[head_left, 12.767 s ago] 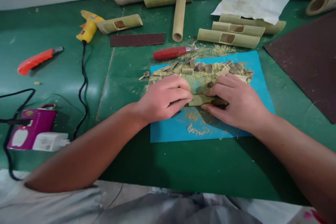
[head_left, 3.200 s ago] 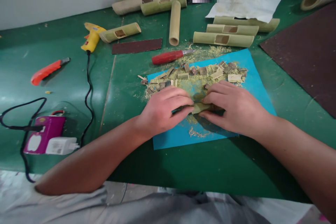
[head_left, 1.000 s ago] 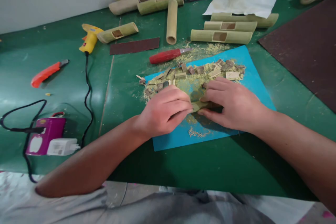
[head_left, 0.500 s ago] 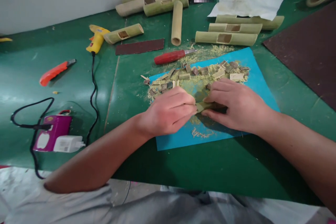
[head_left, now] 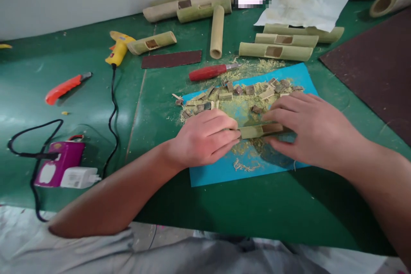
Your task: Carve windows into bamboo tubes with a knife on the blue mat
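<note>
Pinching the left end of a short bamboo tube, in the head view, the left hand has its thumb and fingers drawn together, with the tube's end hidden among them. The tube is over the middle of a blue sheet, its long axis running across the view from left to right, almost square to the person. From the left grip it reaches out to the right, straight into the gap of the right hand, which is spread wide: fingers beyond the tube, thumb on the near side, a brown cut-out showing between them. Whether those fingertips touch the bamboo I cannot tell, and the far end is lost under the palm. The left hand is thus the nearer one, closed about its end, while the right straddles the other half.

Beyond the hands, bamboo offcuts and pale shavings lie heaped along the sheet's far edge, with a red-handled knife just past them, its blade pointing right. Farther off, a windowed bamboo tube lies nearly parallel to the held one, and a yellow glue gun rests on the green tabletop.
</note>
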`<control>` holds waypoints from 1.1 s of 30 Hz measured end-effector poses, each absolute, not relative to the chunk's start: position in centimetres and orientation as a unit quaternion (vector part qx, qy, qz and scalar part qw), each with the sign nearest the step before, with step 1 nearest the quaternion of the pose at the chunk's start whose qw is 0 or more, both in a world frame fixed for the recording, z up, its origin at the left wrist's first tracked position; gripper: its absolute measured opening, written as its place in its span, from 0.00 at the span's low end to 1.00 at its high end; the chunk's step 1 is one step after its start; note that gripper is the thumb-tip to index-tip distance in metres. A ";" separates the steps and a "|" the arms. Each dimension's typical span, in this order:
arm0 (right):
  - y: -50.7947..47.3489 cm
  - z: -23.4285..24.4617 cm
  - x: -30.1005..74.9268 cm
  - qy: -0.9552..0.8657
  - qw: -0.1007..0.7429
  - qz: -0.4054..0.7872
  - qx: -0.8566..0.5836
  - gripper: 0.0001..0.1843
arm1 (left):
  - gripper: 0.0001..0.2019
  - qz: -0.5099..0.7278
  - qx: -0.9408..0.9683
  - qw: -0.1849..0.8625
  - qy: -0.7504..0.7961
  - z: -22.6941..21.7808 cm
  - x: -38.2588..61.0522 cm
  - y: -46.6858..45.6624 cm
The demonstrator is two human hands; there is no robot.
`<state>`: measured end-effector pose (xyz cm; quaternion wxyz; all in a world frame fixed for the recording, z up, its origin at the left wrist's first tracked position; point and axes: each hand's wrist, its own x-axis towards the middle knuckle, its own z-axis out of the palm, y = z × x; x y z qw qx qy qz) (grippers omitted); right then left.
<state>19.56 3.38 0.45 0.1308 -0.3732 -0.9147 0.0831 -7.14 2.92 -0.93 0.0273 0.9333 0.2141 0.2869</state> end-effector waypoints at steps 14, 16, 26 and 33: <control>1.4 1.3 18.2 -0.914 0.119 0.016 -0.388 0.07 | 0.04 0.317 0.892 -0.072 0.314 -0.4 -7.6 2.2; 0.7 1.0 17.6 -0.900 0.134 0.017 -0.414 0.08 | 0.04 0.319 0.889 -0.061 0.323 -0.8 -7.6 2.6; -0.3 -0.4 15.9 -0.854 0.150 0.043 -0.496 0.09 | 0.07 0.297 0.883 -0.027 0.362 -2.0 -7.3 3.4; -0.4 -0.5 15.4 -0.842 0.127 0.074 -0.519 0.10 | 0.05 0.308 0.881 -0.002 0.358 -2.2 -7.2 3.6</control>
